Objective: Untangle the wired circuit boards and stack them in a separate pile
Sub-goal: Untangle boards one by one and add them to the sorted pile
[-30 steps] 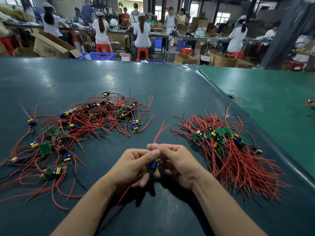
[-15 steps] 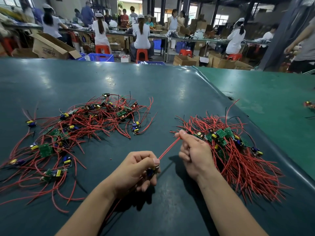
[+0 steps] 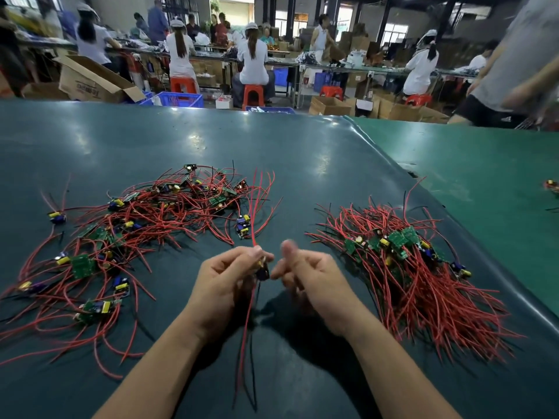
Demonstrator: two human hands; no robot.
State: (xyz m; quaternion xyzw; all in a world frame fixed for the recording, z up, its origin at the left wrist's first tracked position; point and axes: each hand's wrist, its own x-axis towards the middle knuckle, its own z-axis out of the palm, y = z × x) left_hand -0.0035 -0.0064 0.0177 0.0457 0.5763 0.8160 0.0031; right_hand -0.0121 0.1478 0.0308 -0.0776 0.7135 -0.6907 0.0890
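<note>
A tangled heap of small circuit boards with red wires (image 3: 145,237) spreads over the left of the dark green table (image 3: 272,152). To the right lies a tidier pile of boards (image 3: 405,267), its red wires combed toward me. Between the two, my left hand (image 3: 223,282) pinches one small circuit board (image 3: 262,272). One of its red wires points up and the others hang down under my hand. My right hand (image 3: 305,276) is blurred just right of the board, fingers loosely curled; whether it touches the board or a wire cannot be made out.
A lighter green table (image 3: 484,182) adjoins on the right, with a stray board (image 3: 552,186) at its far edge. Beyond the tables are cardboard boxes, blue crates, red stools and several seated workers. A person in grey passes at the upper right.
My right hand has let go of the red wire it was pulling out to the right and come back beside my left hand. That wire now stands up from the held board.
</note>
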